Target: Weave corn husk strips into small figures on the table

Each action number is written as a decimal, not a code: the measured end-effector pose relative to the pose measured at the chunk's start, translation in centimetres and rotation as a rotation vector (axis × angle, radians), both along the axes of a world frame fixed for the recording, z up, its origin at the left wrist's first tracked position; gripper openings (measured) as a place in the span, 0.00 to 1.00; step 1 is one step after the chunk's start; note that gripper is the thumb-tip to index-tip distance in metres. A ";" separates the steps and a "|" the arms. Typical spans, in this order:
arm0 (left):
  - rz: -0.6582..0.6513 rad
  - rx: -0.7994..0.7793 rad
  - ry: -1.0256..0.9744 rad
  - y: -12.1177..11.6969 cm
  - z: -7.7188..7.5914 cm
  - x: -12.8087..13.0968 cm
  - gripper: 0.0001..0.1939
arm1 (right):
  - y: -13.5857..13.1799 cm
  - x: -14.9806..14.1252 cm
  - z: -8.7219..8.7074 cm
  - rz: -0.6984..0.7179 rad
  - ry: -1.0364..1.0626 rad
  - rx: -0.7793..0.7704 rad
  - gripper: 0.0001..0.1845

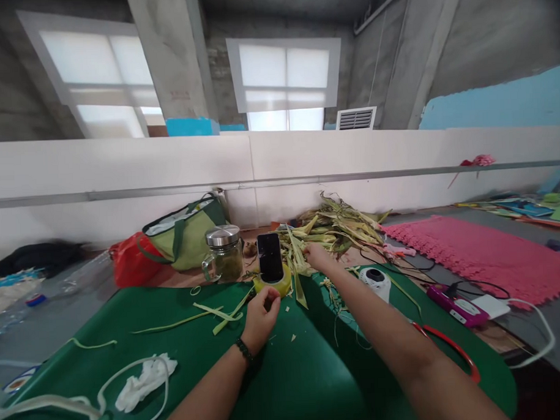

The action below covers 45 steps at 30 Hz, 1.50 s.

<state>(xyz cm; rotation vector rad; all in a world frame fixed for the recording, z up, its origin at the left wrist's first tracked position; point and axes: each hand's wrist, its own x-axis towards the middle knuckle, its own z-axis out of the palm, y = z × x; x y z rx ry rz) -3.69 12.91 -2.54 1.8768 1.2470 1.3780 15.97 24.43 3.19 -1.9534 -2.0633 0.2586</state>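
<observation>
My left hand [260, 315] is over the green mat [286, 381] with thumb and fingers curled together. Whatever sits in its fingertips, if anything, is too small to make out. Just beyond it, a phone [269, 258] stands upright in a roll of yellowish tape [286, 282]. Stretched farther forward, my right hand [317, 259] has its fingers closed at the pale green corn husks [297, 258] beside the phone. A heap of drier husks [340, 223] lies behind that hand. Loose husk strips [226, 317] rest on the mat to the left.
A lidded glass mug [229, 261] stands left of the phone, near a green bag [184, 238] and a red bag [135, 261]. On the right are a white thread spool [377, 283], red-handled scissors [454, 348] and a purple power strip [458, 305]. Crumpled tissue [146, 383] lies front left.
</observation>
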 end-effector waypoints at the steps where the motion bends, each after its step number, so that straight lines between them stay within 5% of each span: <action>1: -0.003 -0.022 -0.008 0.0 0.1 -0.2 0.06 | 0.6 -0.3 -0.9 -0.034 -0.004 -0.019 0.14; 5: 0.011 -0.087 -0.027 0.1 0.4 -0.4 0.06 | 2.0 -1.2 -3.8 -0.154 0.006 -0.074 0.16; 9: -0.045 -0.133 -0.018 0.2 0.2 -0.2 0.04 | 2.4 -1.2 -4.5 -0.207 0.073 -0.066 0.09; 19: -0.072 -0.121 -0.052 0.3 0.1 -0.2 0.08 | -0.1 1.0 1.1 -0.163 0.448 0.309 0.18; 23: -0.124 -0.242 -0.254 0.0 0.6 0.4 0.15 | -5.0 -0.6 0.1 -0.022 0.618 0.208 0.15; 26: -0.185 -0.399 -0.381 -0.3 0.9 0.9 0.22 | -9.3 -2.2 -2.0 0.209 0.861 -0.049 0.14; 29: -0.242 -0.463 -0.396 -0.4 1.1 0.9 0.22 | -12.0 -3.4 -3.6 0.297 1.001 -0.209 0.15; 37: -0.294 -0.508 -0.368 -0.4 1.5 0.0 0.21 | -11.9 -2.9 -4.4 0.336 1.156 -0.210 0.18; 45: -0.293 -0.530 -0.314 -0.3 1.0 0.0 0.20 | -12.0 -3.3 -5.5 0.421 0.911 -0.159 0.17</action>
